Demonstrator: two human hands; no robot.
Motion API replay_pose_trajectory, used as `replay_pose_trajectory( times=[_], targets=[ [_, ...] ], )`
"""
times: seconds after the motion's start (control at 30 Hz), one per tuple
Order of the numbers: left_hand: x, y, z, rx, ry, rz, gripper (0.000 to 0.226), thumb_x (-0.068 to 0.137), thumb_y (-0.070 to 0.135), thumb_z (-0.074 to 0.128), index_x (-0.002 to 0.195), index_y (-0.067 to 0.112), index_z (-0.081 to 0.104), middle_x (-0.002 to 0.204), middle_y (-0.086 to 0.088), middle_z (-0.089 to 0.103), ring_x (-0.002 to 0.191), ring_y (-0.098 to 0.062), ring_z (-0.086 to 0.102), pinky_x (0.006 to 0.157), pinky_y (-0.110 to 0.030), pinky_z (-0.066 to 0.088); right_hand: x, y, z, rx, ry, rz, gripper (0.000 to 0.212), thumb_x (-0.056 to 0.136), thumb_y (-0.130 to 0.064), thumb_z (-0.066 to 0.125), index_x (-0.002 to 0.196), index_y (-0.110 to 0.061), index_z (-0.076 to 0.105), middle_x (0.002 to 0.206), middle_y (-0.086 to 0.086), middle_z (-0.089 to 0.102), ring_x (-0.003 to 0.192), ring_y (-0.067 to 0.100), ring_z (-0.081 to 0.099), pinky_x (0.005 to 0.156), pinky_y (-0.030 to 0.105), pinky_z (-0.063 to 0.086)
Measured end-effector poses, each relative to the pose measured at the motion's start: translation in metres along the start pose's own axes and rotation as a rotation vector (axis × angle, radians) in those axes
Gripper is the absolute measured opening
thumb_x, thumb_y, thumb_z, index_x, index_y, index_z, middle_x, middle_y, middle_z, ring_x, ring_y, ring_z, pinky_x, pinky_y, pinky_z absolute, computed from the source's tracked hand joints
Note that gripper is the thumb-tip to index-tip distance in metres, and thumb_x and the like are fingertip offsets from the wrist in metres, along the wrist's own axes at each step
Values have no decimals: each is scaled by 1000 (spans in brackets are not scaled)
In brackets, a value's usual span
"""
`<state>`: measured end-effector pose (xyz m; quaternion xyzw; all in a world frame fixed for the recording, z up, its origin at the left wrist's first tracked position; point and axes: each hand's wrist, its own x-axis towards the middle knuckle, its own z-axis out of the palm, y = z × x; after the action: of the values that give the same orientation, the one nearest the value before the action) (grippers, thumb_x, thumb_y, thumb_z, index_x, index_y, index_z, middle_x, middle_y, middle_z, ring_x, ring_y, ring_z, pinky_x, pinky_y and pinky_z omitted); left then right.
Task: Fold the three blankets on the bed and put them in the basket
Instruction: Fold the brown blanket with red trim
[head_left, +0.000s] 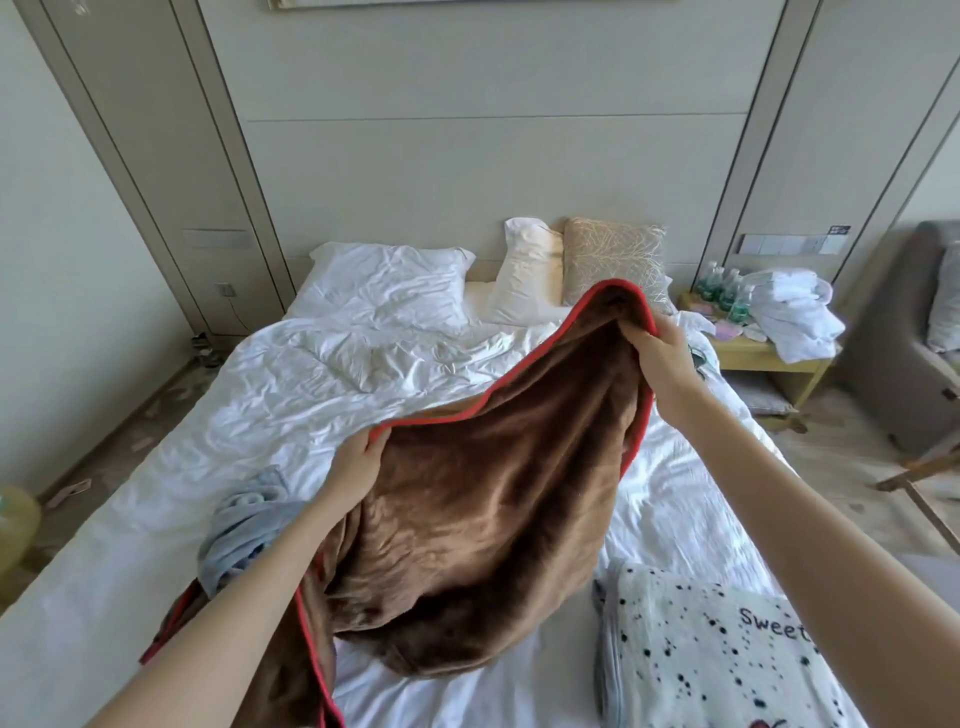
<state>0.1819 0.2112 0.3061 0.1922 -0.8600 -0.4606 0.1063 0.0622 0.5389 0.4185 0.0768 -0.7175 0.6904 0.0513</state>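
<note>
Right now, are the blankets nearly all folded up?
Not yet. The spotted blanket looks folded on the bed. The left hand and right hand grip the brown blanket, which hangs unfolded. The grey blanket lies crumpled. No basket is in view, so packing is left.

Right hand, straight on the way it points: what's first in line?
Beyond the brown blanket it grips, the right hand heads for the beige cushion at the headboard; depth is unclear.

Plush brown fleece blanket with red cloth trim, crumpled white cotton bedsheet, wooden nightstand
</note>
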Motion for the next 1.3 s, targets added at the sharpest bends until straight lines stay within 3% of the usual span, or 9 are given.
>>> replay_pose_trajectory(
  times=[0.17,0.27,0.37,0.5,0.57,0.67,0.83,1.1,1.3],
  targets=[
    [15,62,-26,-9,-54,198,26,104,15,41,114,22,64,108,4,65,106,-16,60,82,-17,46,7,15,-19,-999,86,-193,26,80,-11,61,96,-25,76,100,9,57,100,33,55,72,34,42],
    [18,106,-35,20,-70,346,28,101,10,45,110,26,66,105,16,64,104,-5,57,81,-3,38,4,9,-24,-1158,159,-65,17,83,-21,58,88,-22,74,79,7,65,78,32,64,62,30,38],
    [19,149,-41,82,-80,482,29,99,10,47,105,27,70,99,22,64,99,0,57,78,2,35,8,-7,-23,-766,21,156,24,92,-20,49,79,-16,68,52,3,68,51,21,68,51,27,51],
    [20,195,-34,200,-141,539,26,99,16,48,92,20,73,96,7,71,93,-8,62,78,-18,44,5,-42,-2,-24,-253,192,38,89,14,36,114,6,63,91,20,69,75,21,72,72,35,61],
    [18,212,-25,238,-162,568,35,98,20,50,68,28,66,72,12,65,73,-6,59,63,-15,40,0,-60,11,58,-500,109,42,83,16,40,119,6,60,106,17,65,98,22,63,96,39,50],
    [13,233,-15,250,-153,615,40,95,18,53,57,29,49,65,7,56,59,-7,48,56,-16,35,-8,-74,33,-65,-735,38,34,83,3,59,118,5,58,99,12,59,96,19,56,96,37,46],
    [13,232,-15,210,-196,597,7,85,16,65,80,15,60,80,-1,68,67,-4,57,62,-19,39,-9,-65,60,-243,-334,-133,13,84,-7,68,81,6,65,67,6,45,65,15,41,61,29,31],
    [24,127,-7,165,-345,293,23,72,26,81,93,27,72,88,11,74,79,1,68,74,-21,49,18,-65,34,-259,147,-146,17,77,-3,62,79,-18,70,71,-1,63,71,15,58,65,26,45],
    [26,31,-5,184,-267,33,40,85,45,70,93,6,71,61,-8,65,64,-25,68,65,-26,48,27,-56,11,-128,335,-79,16,79,-1,56,81,-12,67,69,-2,59,74,17,56,69,31,47]
  ],
)
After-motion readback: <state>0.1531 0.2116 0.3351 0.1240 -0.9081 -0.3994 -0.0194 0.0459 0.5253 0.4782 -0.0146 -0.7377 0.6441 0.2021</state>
